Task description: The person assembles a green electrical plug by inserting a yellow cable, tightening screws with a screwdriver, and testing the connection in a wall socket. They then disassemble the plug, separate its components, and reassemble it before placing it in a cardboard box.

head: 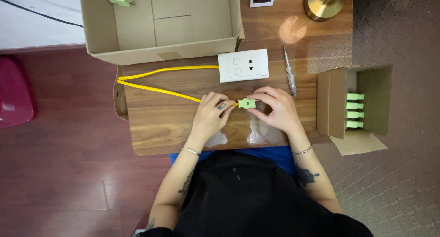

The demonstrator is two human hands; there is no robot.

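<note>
bare wooden tabletop [160, 131] is left open in front of the yellow cable [156, 88]. the far side is blocked by a large cardboard box [183, 51] and a white wall socket [243, 65]. the right side is hemmed by a screwdriver [289, 74] and a small open box [332, 101].

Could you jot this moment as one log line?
left hand: holds yellow cable | right hand: at green plug prongs | screwdriver: beside white socket

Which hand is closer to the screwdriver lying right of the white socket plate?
Right. The right hand sits just below-left of the screwdriver, its knuckles almost at the handle tip. The left hand is farther off, beyond the green plug, which both hands hold.
</note>
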